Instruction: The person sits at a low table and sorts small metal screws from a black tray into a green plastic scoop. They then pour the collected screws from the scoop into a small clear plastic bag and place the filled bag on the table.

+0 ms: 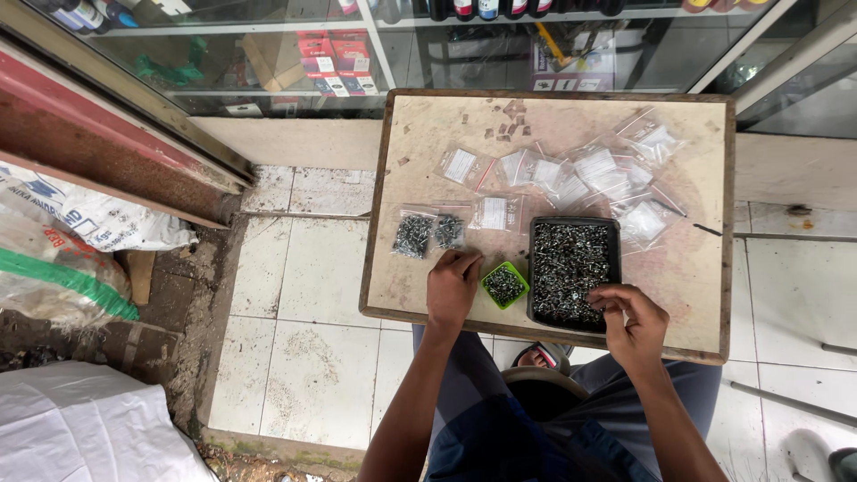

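- Left hand (453, 287) rests curled on the table (696, 303), touching the small green cup (504, 285) of screws.
- Right hand (630, 317) pinches, probably screws, at the black tray's (572, 270) four o'clock corner.
- Two filled bags (429, 234) lie at ten o'clock of the cup; many empty bags (589, 174) remain at twelve.

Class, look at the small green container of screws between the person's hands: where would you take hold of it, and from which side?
Grip the small green container by two opposite rim edges, probably from above. It sits open-topped and full of screws, so it must stay level. The left hand rests close on one side and the black tray stands close on the other, leaving little room for a sideways approach.
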